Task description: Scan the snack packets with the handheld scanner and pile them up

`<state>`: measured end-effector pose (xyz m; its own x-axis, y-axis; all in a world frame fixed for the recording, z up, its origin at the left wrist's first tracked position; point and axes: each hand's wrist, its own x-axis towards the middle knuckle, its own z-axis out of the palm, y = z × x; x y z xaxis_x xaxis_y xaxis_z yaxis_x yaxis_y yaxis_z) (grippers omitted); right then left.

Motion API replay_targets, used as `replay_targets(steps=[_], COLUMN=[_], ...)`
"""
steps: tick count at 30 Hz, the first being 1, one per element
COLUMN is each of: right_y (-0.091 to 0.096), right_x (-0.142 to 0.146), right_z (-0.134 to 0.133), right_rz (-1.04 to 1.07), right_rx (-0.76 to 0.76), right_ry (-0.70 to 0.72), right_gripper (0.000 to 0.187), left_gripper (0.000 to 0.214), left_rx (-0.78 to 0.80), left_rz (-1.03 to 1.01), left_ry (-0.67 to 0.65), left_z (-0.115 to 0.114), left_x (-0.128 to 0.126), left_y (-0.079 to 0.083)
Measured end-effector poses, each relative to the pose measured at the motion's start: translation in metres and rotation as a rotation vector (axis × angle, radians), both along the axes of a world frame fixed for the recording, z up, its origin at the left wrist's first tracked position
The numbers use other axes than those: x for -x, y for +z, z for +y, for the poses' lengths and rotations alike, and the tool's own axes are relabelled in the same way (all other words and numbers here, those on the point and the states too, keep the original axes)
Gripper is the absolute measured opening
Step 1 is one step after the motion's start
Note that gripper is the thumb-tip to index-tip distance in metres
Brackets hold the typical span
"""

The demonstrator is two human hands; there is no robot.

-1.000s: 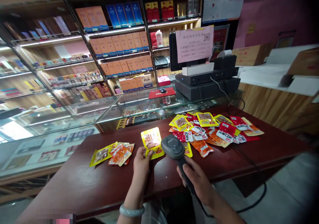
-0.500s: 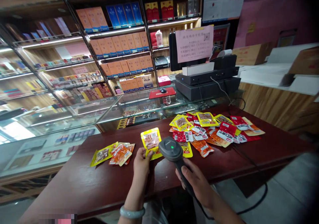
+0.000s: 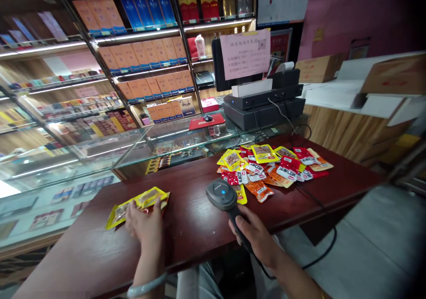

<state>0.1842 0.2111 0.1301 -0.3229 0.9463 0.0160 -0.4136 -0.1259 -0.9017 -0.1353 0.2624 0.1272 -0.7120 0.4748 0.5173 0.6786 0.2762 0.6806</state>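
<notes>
My left hand, with a pale bangle on its wrist, is over the small group of snack packets at the left of the table. Its fingers and thumb are spread at a yellow snack packet lying on top. Another yellow packet sticks out to the left; the orange packets under them are mostly hidden. My right hand is wrapped round the handle of a dark grey barcode scanner, which shows a blue light. Beyond the scanner lies a larger heap of yellow, red and orange snack packets.
The dark red table meets a glass display counter. A black cash drawer, a monitor with a pink paper sign and a red mat with a mouse stand behind. The scanner's cable loops past the table's right side.
My left hand has carried the yellow packet left, from beside the scanner onto the small group, and its fingers have spread. The scanner's light has turned from green to blue.
</notes>
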Motion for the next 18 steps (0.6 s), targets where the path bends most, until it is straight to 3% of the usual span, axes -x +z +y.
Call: replay_targets(steps=[1,3,5,8,13,16,18], right_y=[0.0,0.0,0.0,0.001,-0.001,-0.001,0.0], right_x=[-0.001,-0.003,-0.008,-0.018,-0.038,-0.044,-0.046], right_z=[0.001,0.004,0.007,0.012,0.015,0.014,0.014], right_rz=[0.005,0.017,0.023,0.029,0.014,0.014,0.015], right_rx=[-0.012,-0.038,-0.054,-0.061,-0.107,-0.125,-0.111], right_ry=[-0.011,-0.054,-0.111,-0.195,-0.252,-0.264,-0.258], right_gripper=[0.062,0.057,0.054,0.05,0.048,0.047,0.047], left_gripper=[0.073,0.06,0.046,0.039,0.052,0.047,0.037], left_rx=[0.007,0.052,0.175,0.427,0.68,0.724,0.721], left_rz=[0.046,0.063,0.04,0.087,0.322,0.348,0.25], left_ry=[-0.001,-0.143,-0.361,-0.547,-0.615,-0.625,-0.641], left_z=[0.001,0.007,0.015,0.025,0.029,0.033,0.037], left_x=[-0.006,-0.029,-0.061,-0.115,-0.181,-0.191,-0.186], left_y=[0.003,0.004,0.002,-0.001,0.007,0.009,0.005])
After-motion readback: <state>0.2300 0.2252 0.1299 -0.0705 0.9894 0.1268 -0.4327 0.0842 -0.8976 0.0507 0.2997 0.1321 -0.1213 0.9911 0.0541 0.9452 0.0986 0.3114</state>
